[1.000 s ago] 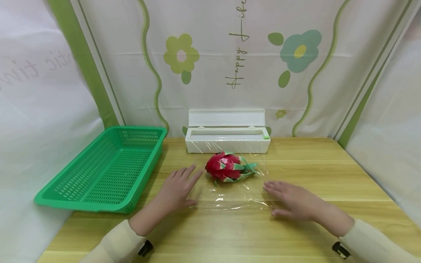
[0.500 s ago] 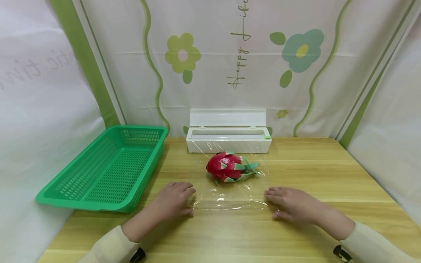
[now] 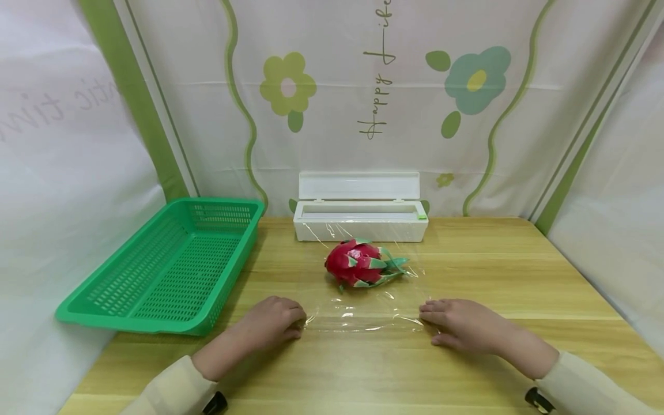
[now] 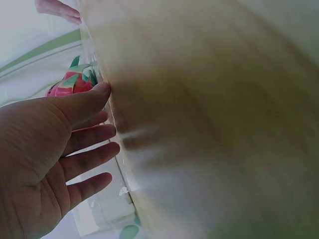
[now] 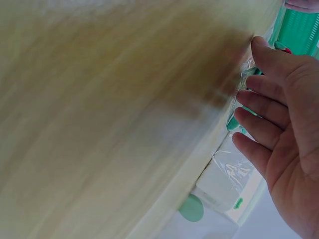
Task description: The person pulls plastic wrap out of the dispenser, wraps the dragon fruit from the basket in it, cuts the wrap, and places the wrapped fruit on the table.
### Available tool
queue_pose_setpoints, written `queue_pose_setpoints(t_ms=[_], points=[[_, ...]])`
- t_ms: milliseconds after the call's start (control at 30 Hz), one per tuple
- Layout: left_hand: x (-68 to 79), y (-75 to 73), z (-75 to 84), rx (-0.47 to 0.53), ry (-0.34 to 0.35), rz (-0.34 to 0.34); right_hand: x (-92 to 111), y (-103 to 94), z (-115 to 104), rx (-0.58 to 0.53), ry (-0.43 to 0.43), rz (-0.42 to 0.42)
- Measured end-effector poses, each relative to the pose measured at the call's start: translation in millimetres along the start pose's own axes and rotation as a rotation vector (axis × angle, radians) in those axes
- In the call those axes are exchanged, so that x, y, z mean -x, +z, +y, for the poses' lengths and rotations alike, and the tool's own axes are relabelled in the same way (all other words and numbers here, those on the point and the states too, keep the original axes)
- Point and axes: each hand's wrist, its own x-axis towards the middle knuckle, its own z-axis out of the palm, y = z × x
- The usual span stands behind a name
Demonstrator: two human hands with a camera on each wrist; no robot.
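A red dragon fruit (image 3: 358, 264) with green scales lies on its side in the middle of the table. Clear cling film (image 3: 358, 314) stretches from the white dispenser box (image 3: 360, 229) toward the near side, and the fruit lies within its area. My left hand (image 3: 270, 323) is at the film's near left corner, fingertips down at the table and thumb apart from the fingers in the left wrist view. At the near right corner is my right hand (image 3: 467, 325), its fingers gently bent and spread in the right wrist view. Neither hand visibly pinches the film.
A green plastic basket (image 3: 181, 276) stands at the left of the wooden table (image 3: 519, 265). The dispenser's lid (image 3: 359, 186) is raised at the back, in front of a printed curtain (image 3: 342, 115). More curtains hang at both sides.
My left hand has moved back toward me from beside the dragon fruit to the film's near left corner. The right hand has shifted slightly nearer. Fruit, basket and dispenser stay put.
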Motion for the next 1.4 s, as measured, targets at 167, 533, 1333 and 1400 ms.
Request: queue_pose_setpoints(t_ms=[167, 533, 1333, 1400], points=[[-0.3, 1.0, -0.8, 0.012, 0.028, 0.009, -1, 1.6, 1, -0.011, -0.018, 0.018], [-0.5, 2.3, 0.5, -0.077, 0.046, 0.055, -5, 3.3, 1, 0.008, -0.074, 0.061], [-2.4, 3.2, 0.0, -0.171, -0.008, 0.105, -17, 3.2, -4, 0.037, -0.069, 0.165], [-2.9, 2.3, -0.1, -0.183, -0.007, 0.119, -17, 4.7, -4, 0.034, -0.071, 0.2]])
